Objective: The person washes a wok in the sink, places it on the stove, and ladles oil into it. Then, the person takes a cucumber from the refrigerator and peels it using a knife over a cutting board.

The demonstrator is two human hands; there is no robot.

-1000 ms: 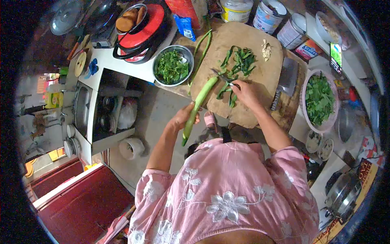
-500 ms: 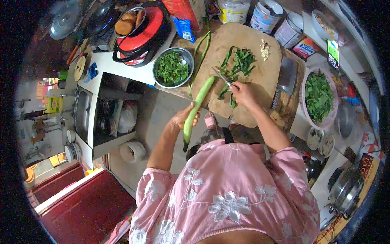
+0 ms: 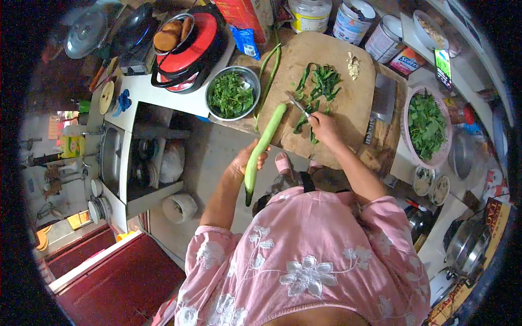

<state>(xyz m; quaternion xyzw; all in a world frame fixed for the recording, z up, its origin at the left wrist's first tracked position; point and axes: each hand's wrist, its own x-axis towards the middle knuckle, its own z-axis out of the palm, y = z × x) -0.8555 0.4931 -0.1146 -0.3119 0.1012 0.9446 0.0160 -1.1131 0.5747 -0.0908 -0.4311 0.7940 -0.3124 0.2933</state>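
My left hand [image 3: 247, 159] is wrapped round the lower part of a long, pale green peeled gourd [image 3: 265, 137], which slants up with its dark end at the bottom. The gourd's upper end is over the edge of the wooden cutting board [image 3: 348, 130]. My right hand [image 3: 324, 126] is closed on the handle of a slim metal peeler [image 3: 297, 103]. Its blade points up and left, just right of the gourd's tip and apart from it. Dark green peelings [image 3: 324, 81] lie on the board beyond the blade. Chopped garlic [image 3: 353, 66] sits near the board's far right corner.
A metal bowl of leafy greens [image 3: 231, 93] stands left of the board. On the right are a cleaver [image 3: 384, 100] and a pink basket of leaves [image 3: 427, 127]. A red-lidded pot [image 3: 187, 43] is at the back left. Several tubs and tins line the back, including a white bucket [image 3: 310, 15].
The gourd's tip has dropped slightly towards me, and the peeler blade is now a little farther from it. Both hands keep their hold. The view has shifted slightly.
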